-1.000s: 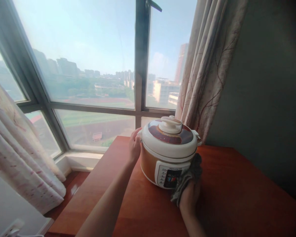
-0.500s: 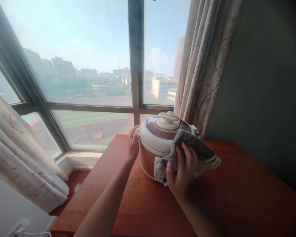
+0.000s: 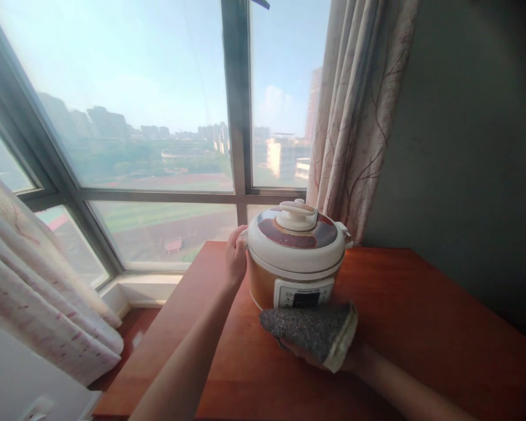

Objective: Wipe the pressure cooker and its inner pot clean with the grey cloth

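Observation:
An electric pressure cooker [image 3: 296, 257] with a white and brown lid and an orange-brown body stands upright on the wooden table [image 3: 394, 327]. Its control panel [image 3: 304, 292] faces me. At the cooker's left side, my left hand [image 3: 236, 255] is closed on the side handle, most of which is hidden by the fingers. My right hand [image 3: 307, 354] holds a folded grey cloth [image 3: 309, 327] with a pale edge, low in front of the panel. The cloth covers the panel's lower edge and most of my right fingers; whether it touches the cooker I cannot tell.
Large windows [image 3: 158, 146] rise behind the table. One curtain [image 3: 355, 117] hangs behind the cooker, another [image 3: 35, 292] at the left. A dark wall [image 3: 464, 146] stands on the right. Low at the left is a wall socket [image 3: 38, 408].
My right hand has moved the cloth from the cooker's front right side down and left to below the panel, uncovering the panel. The left hand stays on the handle.

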`<state>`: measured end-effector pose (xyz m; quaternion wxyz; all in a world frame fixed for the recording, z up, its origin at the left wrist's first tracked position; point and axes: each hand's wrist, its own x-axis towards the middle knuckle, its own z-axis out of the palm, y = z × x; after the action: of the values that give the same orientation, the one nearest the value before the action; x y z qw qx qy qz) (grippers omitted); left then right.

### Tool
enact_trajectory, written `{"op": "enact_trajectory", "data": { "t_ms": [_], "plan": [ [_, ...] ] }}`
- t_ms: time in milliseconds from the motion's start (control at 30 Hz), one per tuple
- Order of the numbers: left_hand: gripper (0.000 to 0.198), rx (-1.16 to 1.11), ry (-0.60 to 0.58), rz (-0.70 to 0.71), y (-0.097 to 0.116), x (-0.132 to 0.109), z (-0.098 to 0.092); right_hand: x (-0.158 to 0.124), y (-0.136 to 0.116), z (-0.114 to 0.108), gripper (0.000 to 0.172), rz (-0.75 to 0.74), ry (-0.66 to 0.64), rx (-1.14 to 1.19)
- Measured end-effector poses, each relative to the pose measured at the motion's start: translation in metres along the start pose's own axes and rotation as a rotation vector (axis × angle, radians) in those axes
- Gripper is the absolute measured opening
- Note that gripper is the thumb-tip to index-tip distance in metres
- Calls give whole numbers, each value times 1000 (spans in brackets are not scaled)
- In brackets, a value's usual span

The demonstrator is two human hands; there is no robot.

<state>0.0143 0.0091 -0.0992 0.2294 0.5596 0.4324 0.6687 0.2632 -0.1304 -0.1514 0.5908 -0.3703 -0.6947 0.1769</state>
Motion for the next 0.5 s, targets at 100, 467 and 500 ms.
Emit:
{"op": "enact_trajectory", "data": {
  "t_ms": [100,467,500],
  "plan": [
    [39,-12,13,26,3,-1,1,10,-5,-5,34,-135,-298,-64],
    [39,5,28,40,2,0,2,43,-14,13,58,-639,187,-883],
    [39,3,31,34,2,0,2,39,-11,18,61,-563,279,-846]
  ]
}}
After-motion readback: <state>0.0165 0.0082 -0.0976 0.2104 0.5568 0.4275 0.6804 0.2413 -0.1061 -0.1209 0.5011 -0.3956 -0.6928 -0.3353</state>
